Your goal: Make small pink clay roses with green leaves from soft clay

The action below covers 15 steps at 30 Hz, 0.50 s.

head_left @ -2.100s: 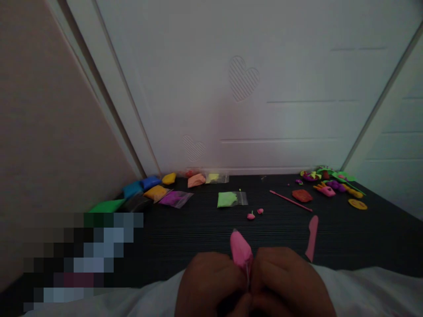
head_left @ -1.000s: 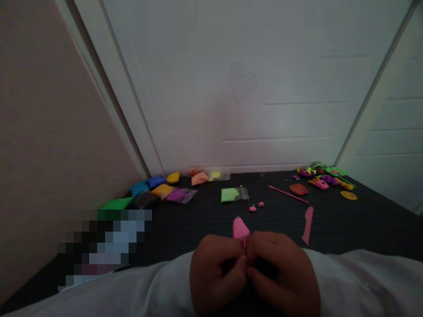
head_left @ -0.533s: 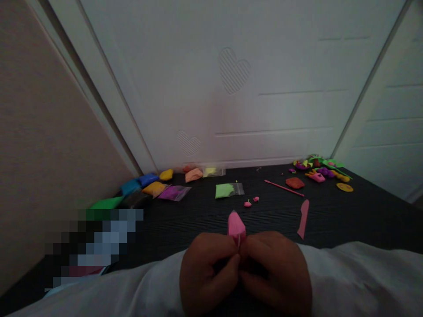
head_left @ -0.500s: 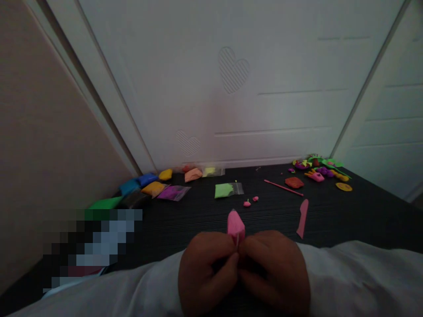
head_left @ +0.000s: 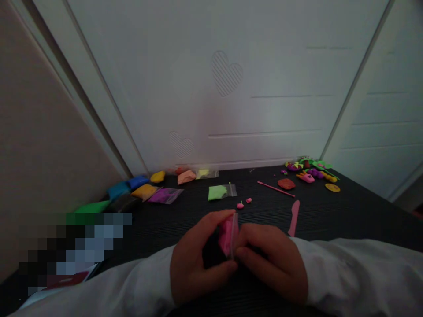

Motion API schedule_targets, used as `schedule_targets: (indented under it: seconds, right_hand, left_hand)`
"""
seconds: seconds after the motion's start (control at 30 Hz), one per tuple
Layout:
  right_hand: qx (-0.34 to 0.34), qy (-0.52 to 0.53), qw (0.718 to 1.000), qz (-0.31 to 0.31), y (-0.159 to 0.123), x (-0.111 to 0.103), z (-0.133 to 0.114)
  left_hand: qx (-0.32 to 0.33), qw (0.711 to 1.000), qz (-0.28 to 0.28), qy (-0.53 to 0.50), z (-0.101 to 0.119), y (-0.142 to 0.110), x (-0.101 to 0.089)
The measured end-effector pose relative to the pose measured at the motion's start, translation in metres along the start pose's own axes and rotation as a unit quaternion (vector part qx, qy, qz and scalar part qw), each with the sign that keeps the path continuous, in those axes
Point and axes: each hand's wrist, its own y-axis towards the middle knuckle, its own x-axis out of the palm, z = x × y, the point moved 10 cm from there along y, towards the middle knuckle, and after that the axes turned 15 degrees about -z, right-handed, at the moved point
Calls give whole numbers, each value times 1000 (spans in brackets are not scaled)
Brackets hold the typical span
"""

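Between my hands, close to the table's near side, is a small clear zip bag of pink clay [head_left: 226, 236], its seal strip turned upright. My left hand [head_left: 202, 259] holds it at top and bottom, thumb below and fingers above. The fingertips of my right hand [head_left: 274, 259] pinch the sealed edge low on its right side. Just beyond the bag lie two small pink clay pieces [head_left: 240, 205] with little pale tips. A pink plastic clay knife [head_left: 294, 218] rests past my right wrist.
Bags of coloured clay line the back left, among them a purple bag [head_left: 165, 195] and a light green bag [head_left: 217, 192]. A thin pink stick tool [head_left: 276, 189], a red clay lump [head_left: 286, 183] and several small clay figures [head_left: 306, 177] lie right. A white panelled door [head_left: 264, 123] stands behind.
The pink bag has turned from pointing away to standing with its seal strip upright. My left hand has spread around it, and my right has shifted to its edge. The view has swung slightly right.
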Motion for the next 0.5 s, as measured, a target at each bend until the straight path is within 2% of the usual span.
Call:
schedule_targets:
  seconds: [0.17,0.37,0.5]
  right_hand:
    - [31,23,999,7,0,0,13]
    - [87,93,991,30,2,-1,36]
    - [113,149,982,21,2,2,50]
  left_hand:
    - [-28,1000,-2,4,-6,1,1]
    - [-48,996,53,55,-10,4,-10]
    - [-65,994,58,70,-16,5,-12]
